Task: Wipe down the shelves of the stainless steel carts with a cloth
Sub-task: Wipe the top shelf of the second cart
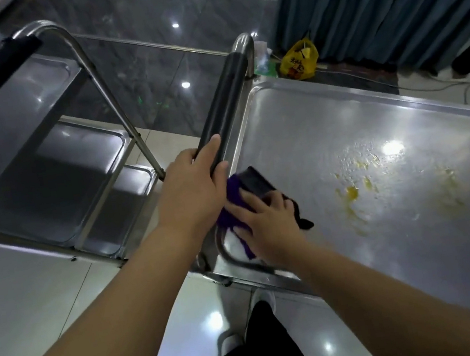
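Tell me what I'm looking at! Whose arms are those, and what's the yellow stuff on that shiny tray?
There is no machine here. A person wears a camera on their head, so you see their own two arms from above. The left hand grips the black handle of a steel cart. The right hand presses a purple and dark cloth flat on the near corner of the cart's top shelf. Farther along that shelf lies a yellow spill, not yet wiped. A second cart stands to the left, and a yellow bag sits on the floor behind.
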